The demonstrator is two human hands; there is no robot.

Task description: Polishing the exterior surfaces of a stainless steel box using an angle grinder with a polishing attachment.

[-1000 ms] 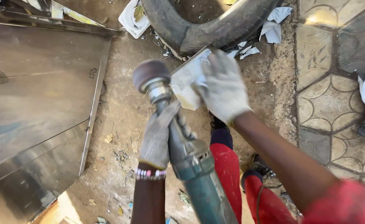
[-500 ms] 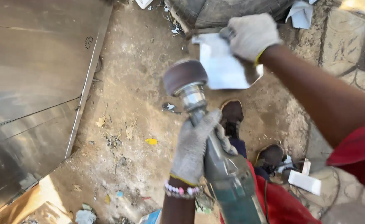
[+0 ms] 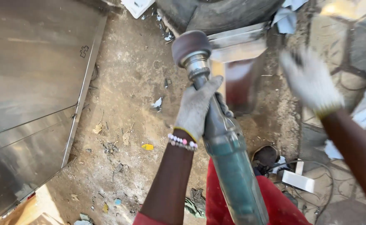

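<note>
One head view shows it all: the left hand (image 3: 197, 106) in a grey knit glove is closed round the neck of a long teal-and-grey metal angle grinder (image 3: 224, 154), its brown sanding disc (image 3: 191, 45) raised over the dirt ground (image 3: 124, 108). It looks heavy, rigid and nose-weighted, best held at neck and rear body. The gloved right hand (image 3: 312, 81), blurred, is spread and holds nothing, hovering near a shiny sheet-metal piece (image 3: 237, 41)
</note>
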